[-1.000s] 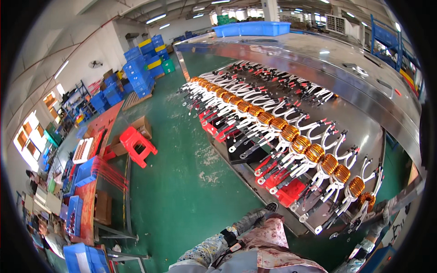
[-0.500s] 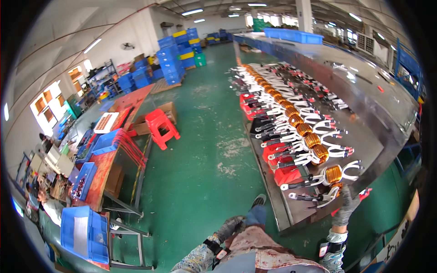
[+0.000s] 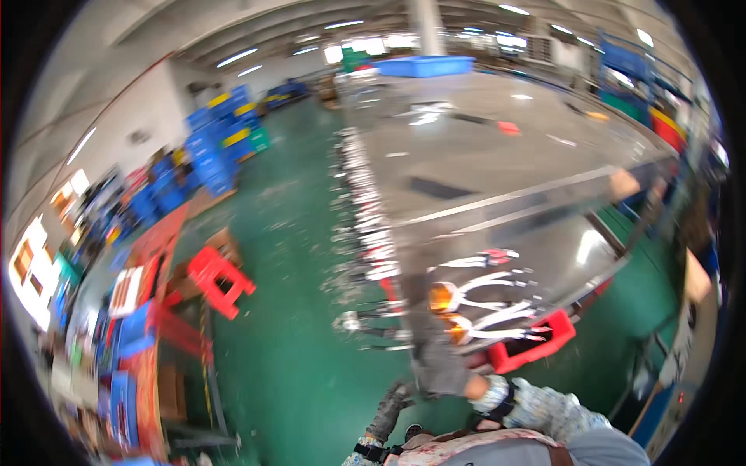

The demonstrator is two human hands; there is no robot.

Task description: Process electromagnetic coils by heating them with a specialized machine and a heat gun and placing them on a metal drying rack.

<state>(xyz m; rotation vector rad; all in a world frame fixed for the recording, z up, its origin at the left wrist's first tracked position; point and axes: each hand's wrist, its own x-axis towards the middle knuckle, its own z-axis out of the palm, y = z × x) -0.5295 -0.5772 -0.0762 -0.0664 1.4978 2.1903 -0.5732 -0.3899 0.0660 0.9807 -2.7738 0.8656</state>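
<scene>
My right hand (image 3: 444, 363), in a grey glove, is just in front of the near end of a row of copper-wound coils. Motion blurs its fingers, so I cannot tell whether it touches anything. Nearest to it are two orange coils (image 3: 444, 297) with white-sleeved leads (image 3: 497, 299), lying on the lower metal shelf (image 3: 571, 252). More white and black leads (image 3: 364, 210) stick out along the shelf's left side. My left hand (image 3: 388, 412), also grey-gloved, hangs low over the green floor, apart from the coils; its fingers are blurred.
A wide metal tabletop (image 3: 497, 147) stands above the shelf, with a blue tray (image 3: 426, 67) at its far end. A red bin (image 3: 536, 342) sits by the near shelf edge. On the left are a red stool (image 3: 219, 279), a red-topped workbench (image 3: 148, 365) and stacked blue crates (image 3: 210, 155).
My view has swung right, bringing more of the tabletop into sight. My right hand has moved from the coils' right side to their near left side. My left hand stays low.
</scene>
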